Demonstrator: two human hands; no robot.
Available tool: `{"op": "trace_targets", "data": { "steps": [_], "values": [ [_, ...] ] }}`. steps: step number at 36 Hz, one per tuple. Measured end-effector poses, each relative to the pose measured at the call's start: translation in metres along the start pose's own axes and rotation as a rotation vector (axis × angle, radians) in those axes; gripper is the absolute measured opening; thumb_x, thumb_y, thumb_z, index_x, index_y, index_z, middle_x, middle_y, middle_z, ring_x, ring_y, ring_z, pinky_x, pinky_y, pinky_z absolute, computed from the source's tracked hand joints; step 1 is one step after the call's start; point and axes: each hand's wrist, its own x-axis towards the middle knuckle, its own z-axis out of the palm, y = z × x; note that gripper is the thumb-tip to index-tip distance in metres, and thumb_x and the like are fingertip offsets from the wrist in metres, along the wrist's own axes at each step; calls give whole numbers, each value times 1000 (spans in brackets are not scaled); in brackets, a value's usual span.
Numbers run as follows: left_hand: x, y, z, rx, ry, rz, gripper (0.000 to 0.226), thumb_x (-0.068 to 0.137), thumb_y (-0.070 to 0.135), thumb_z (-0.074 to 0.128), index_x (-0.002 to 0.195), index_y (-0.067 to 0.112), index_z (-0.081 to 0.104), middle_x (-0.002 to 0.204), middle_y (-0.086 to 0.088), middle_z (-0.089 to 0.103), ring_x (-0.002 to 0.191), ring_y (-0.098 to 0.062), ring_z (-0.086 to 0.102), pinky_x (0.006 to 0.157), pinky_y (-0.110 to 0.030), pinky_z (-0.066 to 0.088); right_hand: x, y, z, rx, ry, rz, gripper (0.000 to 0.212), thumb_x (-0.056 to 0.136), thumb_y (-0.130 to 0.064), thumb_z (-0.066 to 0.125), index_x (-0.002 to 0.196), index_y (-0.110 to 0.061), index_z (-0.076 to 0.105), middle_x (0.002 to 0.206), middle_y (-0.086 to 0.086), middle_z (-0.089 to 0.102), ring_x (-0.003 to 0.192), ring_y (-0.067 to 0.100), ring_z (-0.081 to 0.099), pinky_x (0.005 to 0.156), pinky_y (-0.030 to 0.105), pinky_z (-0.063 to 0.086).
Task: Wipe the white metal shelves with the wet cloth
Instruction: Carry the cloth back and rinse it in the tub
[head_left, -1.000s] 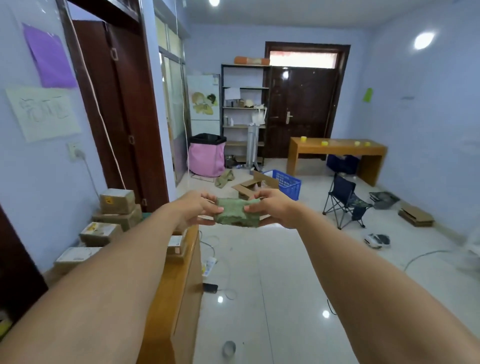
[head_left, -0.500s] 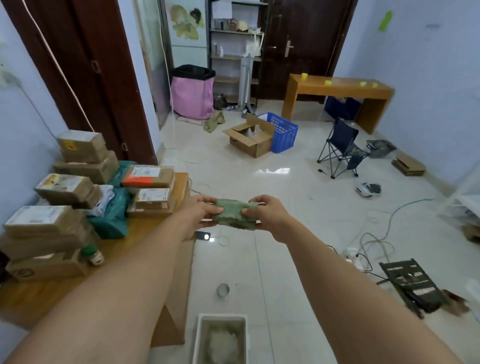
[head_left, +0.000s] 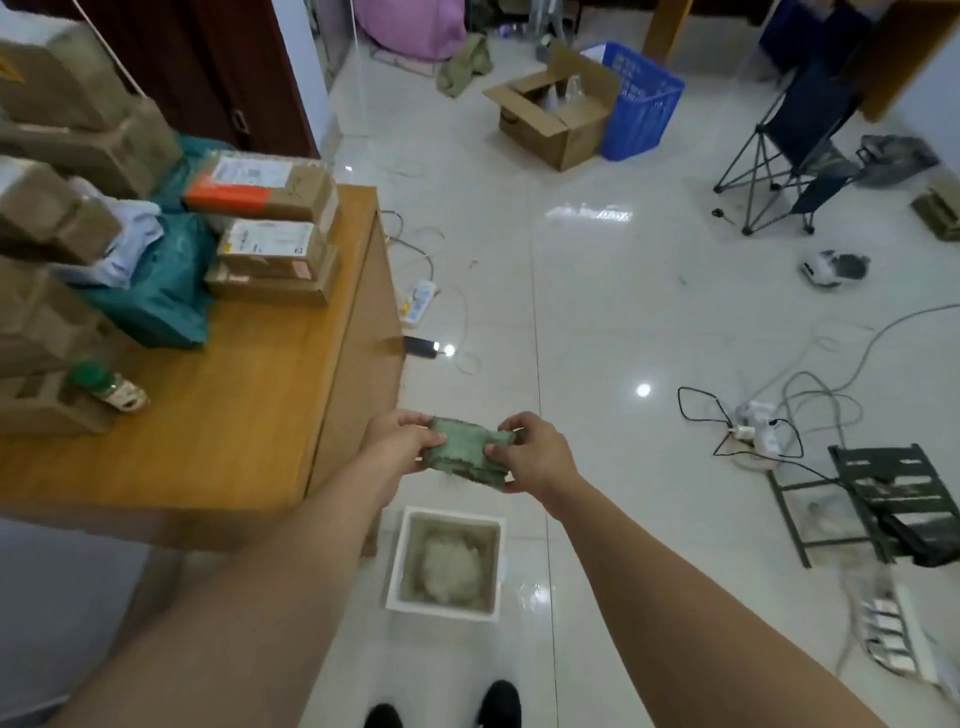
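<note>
A folded green cloth (head_left: 465, 451) is held out in front of me at about waist height, above the floor. My left hand (head_left: 397, 439) pinches its left end and my right hand (head_left: 535, 454) grips its right end. Directly below the cloth, on the floor, stands a white foam box (head_left: 402, 561) with cloudy water and foam inside. No white metal shelf is clearly in view; a white slatted piece (head_left: 888, 631) lies at the lower right, blurred.
A wooden desk (head_left: 249, 415) with stacked cardboard parcels (head_left: 270, 228) and a small bottle (head_left: 106, 387) stands at my left. Cables and a power strip (head_left: 758, 428) lie on the tiled floor to the right, beside a dark folding stool (head_left: 883, 499). Cardboard box (head_left: 550, 114), blue crate and folding chair stand farther off.
My view has tilted down from the room to the floor. Both hands kept hold of the cloth and lowered it, and it now hangs over the white foam box.
</note>
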Motion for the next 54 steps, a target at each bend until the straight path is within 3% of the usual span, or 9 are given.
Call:
{"op": "trace_targets", "data": {
  "steps": [12, 18, 26, 29, 35, 37, 44, 51, 54],
  "values": [
    [153, -213, 1, 199, 86, -158, 25, 73, 2, 81, 78, 22, 67, 88, -6, 71, 87, -29, 71, 84, -48, 60, 112, 207, 89, -198, -37, 151, 29, 83, -13, 72, 108, -21, 61, 98, 4, 62, 87, 29, 68, 69, 47, 61],
    [209, -321, 7, 314, 101, -166, 25, 82, 13, 78, 104, 21, 68, 100, 1, 70, 93, -20, 66, 85, -33, 56, 162, 327, 135, -417, -87, 165, 33, 87, -20, 67, 119, -24, 57, 104, 2, 65, 85, 23, 65, 74, 35, 58],
    [296, -433, 17, 373, 118, -227, 29, 83, 13, 74, 112, 19, 74, 106, 3, 72, 94, -18, 67, 86, -31, 55, 215, 448, 187, -247, -42, 300, 49, 91, -14, 62, 135, -20, 43, 108, -6, 60, 91, 16, 64, 70, 25, 51],
    [327, -465, 21, 374, 99, -239, 33, 83, 9, 74, 115, 17, 73, 107, 0, 72, 96, -19, 68, 92, -35, 56, 233, 478, 202, -167, -12, 326, 47, 91, -10, 61, 134, -19, 44, 111, -5, 62, 91, 12, 61, 69, 19, 48],
    [369, -516, 29, 411, 105, -219, 35, 81, 10, 74, 115, 18, 73, 104, 1, 73, 94, -18, 69, 92, -38, 57, 268, 531, 237, -213, -2, 306, 54, 79, -24, 57, 133, -25, 56, 125, -2, 57, 106, 22, 64, 93, 44, 54],
    [375, -529, 32, 404, 115, -210, 33, 81, 14, 76, 114, 18, 73, 103, 3, 74, 93, -16, 69, 92, -37, 57, 277, 550, 246, -225, -19, 314, 63, 79, -27, 55, 142, -27, 52, 135, -1, 51, 112, 20, 61, 98, 42, 51],
    [391, -557, 51, 452, 149, -147, 24, 86, 13, 73, 109, 18, 74, 95, 6, 71, 86, -12, 63, 77, -22, 45, 294, 568, 268, -245, -37, 274, 34, 89, -28, 53, 121, -28, 65, 113, -1, 58, 94, 18, 63, 74, 25, 45],
    [410, -569, 64, 523, 85, -108, 20, 87, 10, 70, 106, 15, 76, 95, 3, 74, 90, -16, 68, 83, -29, 54, 305, 581, 277, -282, -71, 282, 43, 96, -38, 40, 132, -24, 57, 126, 0, 56, 100, 17, 62, 90, 36, 53],
    [416, -572, 64, 635, 45, -88, 12, 87, 7, 66, 82, 15, 74, 79, 0, 71, 82, -23, 68, 71, -31, 52, 311, 588, 277, -312, -111, 296, 51, 92, -39, 39, 139, -24, 52, 134, 1, 55, 113, 19, 61, 98, 40, 51]
  ]
}}
